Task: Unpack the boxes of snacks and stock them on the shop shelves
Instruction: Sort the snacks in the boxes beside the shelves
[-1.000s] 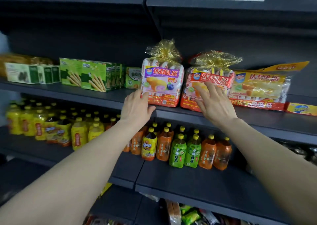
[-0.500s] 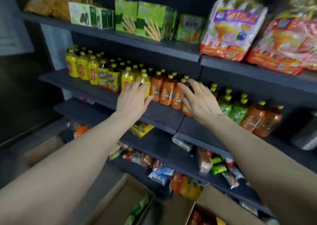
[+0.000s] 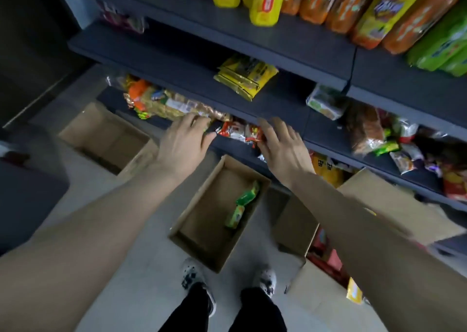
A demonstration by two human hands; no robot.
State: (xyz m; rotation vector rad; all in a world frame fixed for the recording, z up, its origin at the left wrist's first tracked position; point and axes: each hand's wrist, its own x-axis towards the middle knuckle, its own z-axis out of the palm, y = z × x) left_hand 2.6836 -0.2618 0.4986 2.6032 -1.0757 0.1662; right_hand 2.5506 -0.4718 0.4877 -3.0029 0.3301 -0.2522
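Observation:
I look down past the dark shelves (image 3: 252, 109) at the floor. My left hand (image 3: 184, 142) and my right hand (image 3: 280, 147) hang in the air with fingers straight and spread, holding nothing. Below them an open cardboard box (image 3: 202, 200) stands on the floor with two green snack packets (image 3: 242, 207) inside. A second open box (image 3: 106, 139) lies to the left and looks bare inside. A third box (image 3: 394, 205) at the right is partly hidden by my right forearm. Red snack packets (image 3: 240, 132) lie on a low shelf just beyond my fingertips.
Yellow packets (image 3: 245, 76) sit on the middle shelf. Drink bottles (image 3: 353, 5) fill the shelf above. Mixed snack bags (image 3: 394, 139) crowd the low shelf at right. My feet (image 3: 227, 281) stand on the grey floor close behind the middle box. A dark object (image 3: 27, 192) is at left.
My view has swung down from the upper shelf with the big snack bags to the floor boxes. Both hands dropped away from the bags and now hover open above the middle box.

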